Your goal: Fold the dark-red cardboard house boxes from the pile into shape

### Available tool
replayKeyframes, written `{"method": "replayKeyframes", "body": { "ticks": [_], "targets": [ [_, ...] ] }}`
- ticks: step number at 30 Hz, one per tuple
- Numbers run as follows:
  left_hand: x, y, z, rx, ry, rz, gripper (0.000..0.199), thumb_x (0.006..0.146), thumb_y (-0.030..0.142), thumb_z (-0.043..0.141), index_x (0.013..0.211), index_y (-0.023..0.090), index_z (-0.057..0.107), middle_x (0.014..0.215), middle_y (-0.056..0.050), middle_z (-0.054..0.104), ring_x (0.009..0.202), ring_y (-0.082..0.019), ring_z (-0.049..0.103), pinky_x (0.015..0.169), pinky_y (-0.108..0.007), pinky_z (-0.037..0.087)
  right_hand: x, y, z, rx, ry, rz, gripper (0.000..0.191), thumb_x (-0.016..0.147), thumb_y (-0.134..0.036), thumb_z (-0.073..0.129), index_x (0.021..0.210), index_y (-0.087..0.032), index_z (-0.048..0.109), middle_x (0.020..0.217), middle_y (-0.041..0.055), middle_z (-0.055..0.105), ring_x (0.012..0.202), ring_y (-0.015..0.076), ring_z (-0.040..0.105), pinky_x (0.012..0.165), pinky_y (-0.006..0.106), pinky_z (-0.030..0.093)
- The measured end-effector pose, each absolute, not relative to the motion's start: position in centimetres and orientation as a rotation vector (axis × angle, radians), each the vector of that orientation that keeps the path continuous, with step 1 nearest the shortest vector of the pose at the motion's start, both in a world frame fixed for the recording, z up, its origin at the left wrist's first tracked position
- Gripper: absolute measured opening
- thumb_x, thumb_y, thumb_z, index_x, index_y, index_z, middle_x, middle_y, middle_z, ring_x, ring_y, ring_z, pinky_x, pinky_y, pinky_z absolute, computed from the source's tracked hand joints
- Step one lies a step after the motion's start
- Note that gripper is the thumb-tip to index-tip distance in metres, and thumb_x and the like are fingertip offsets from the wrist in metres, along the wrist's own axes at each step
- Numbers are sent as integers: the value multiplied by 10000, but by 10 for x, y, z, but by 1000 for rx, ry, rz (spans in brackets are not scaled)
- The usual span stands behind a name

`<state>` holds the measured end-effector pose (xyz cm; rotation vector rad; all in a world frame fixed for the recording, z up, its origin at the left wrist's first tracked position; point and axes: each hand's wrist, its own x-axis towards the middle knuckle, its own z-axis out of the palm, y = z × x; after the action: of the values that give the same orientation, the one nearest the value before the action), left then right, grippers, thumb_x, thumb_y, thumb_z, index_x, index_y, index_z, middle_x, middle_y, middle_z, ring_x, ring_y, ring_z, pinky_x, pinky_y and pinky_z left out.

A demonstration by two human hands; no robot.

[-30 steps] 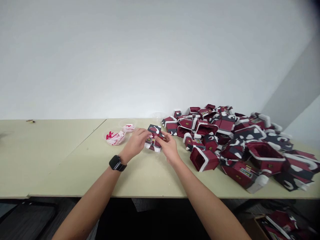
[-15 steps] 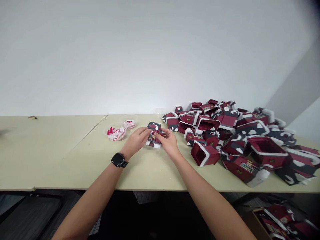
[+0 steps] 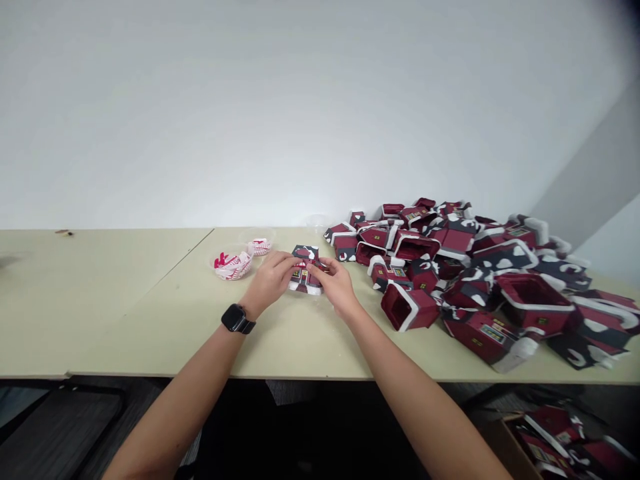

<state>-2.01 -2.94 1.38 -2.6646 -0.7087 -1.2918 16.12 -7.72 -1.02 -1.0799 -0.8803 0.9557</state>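
Between my two hands, a small toy house (image 3: 306, 283) with dark red walls, a dark grey roof and white trim stands at the middle of the table. My left hand (image 3: 273, 277), with a black watch on the wrist, has its fingers closed on the house's left side and front. On the other side my right hand (image 3: 336, 283) grips it, the thumb lying across its front. The fingertips hide part of the front. Left of my hands sit two clear round bowls: the nearer bowl (image 3: 233, 264) and the farther bowl (image 3: 259, 246), both containing red-and-white pieces.
A large heap of similar red houses (image 3: 450, 260) covers the table's right side. A cardboard box (image 3: 520, 443) with more houses stands below the table at right. Behind my hands is a clear lid or bowl (image 3: 318, 222). A pale wall (image 3: 250, 113) rises behind.
The house has tilted slightly, its front showing more squarely with its lit windows in view. Both hands keep their hold and have barely moved.
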Motion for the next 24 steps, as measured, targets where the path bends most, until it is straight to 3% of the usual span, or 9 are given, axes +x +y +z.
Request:
{"method": "replayKeyframes", "body": {
  "ticks": [8, 14, 18, 24],
  "targets": [
    [-19, -34, 16, -2802, -772, -1356, 223, 1037, 272, 555, 1127, 226, 754, 1081, -86, 732, 1007, -223, 678, 907, -396, 547, 162, -80, -8, -1148, -929, 1002, 512, 691, -599, 823, 960, -174, 731, 965, 54, 761, 911, 223, 686, 801, 325, 508],
    [-18, -31, 13, -2832, -820, -1413, 201, 1008, 267, 611, 1073, 223, 797, 1035, -83, 746, 956, -219, 691, 857, -383, 554, 161, -83, -4, -1188, -921, 1062, 381, 724, -536, 770, 858, -187, 692, 871, 25, 725, 837, 198, 643, 740, 298, 469],
    [-19, -29, 12, -2843, -819, -1463, 179, 995, 259, 639, 1052, 224, 806, 1001, -70, 749, 909, -203, 694, 809, -356, 553, 162, -83, -2, -1235, -925, 1067, 386, 728, -547, 747, 864, -190, 692, 859, 12, 716, 821, 188, 629, 733, 294, 457],
    [-19, -29, 14, -2813, -739, -1378, 194, 1009, 226, 614, 1074, 206, 796, 1035, -81, 747, 966, -207, 690, 869, -362, 545, 161, -82, -4, -1220, -949, 1059, 416, 701, -547, 767, 884, -179, 702, 897, 27, 727, 855, 197, 639, 749, 298, 457]
  ]
}}
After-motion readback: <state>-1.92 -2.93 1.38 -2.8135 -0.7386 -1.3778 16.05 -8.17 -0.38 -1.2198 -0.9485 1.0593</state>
